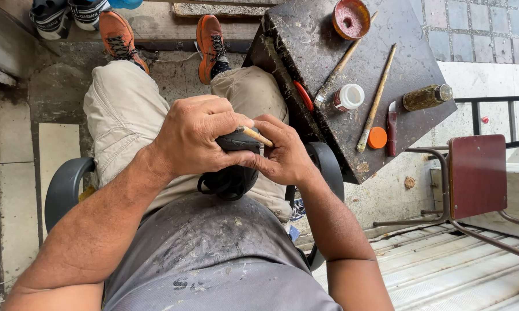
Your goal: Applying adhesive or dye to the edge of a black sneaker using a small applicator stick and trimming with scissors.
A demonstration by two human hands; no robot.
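Left hand (199, 138) wraps black shoe (230, 175) over lap, fingers pressed around upper. We judge shoe light, pliable, best gripped at body. Right hand (285, 155) fingers pinch thin wooden stick (255, 136) against shoe. Stained surface (311, 46) right, jar (349, 97) there.

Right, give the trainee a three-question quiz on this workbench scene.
1. True or false: the left hand rests on the black shoe in the lap.
2. What does the right hand pinch? A) thin wooden stick B) orange round lid
3. Which lies nearer the rusty red bowl: the white-capped small jar or the brown glass bottle?

Key: 1 true; 2 A; 3 the jar.
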